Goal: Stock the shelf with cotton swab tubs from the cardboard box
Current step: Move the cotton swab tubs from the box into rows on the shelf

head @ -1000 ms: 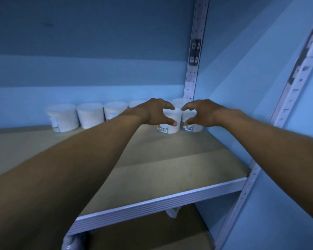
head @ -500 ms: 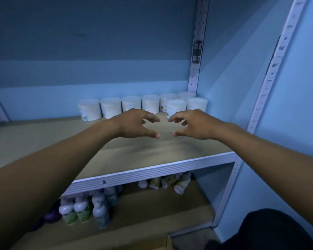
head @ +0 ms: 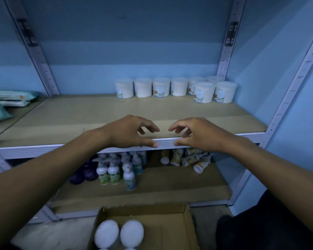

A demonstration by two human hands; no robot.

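Hands hover side by side over the front edge of the shelf [head: 242, 121], both empty: the left hand [head: 128, 131] and the right hand [head: 197, 133] have their fingers loosely curled and spread, thumbs pointing toward each other, gripping nothing. Whether they brush the shelf's pale metal lip is hard to tell from here.

Up at one o'clock from the hands, at the back of the board, stand the cotton swab tubs [head: 177, 86], white and upright, in a row close against the blue wall, with two more tubs set in front of the row at its right end, near the corner upright.

Down at six o'clock, the cardboard box [head: 186, 230] sits open on the floor, and two round white lids show inside it at its left part, side by side.

On the lower shelf [head: 170, 188], white-capped bottles [head: 116, 170] stand in a cluster at left, and several small bottles [head: 186, 158] lie tipped over at right. At nine o'clock, flat packets [head: 13, 100] are stacked on the neighbouring shelf.
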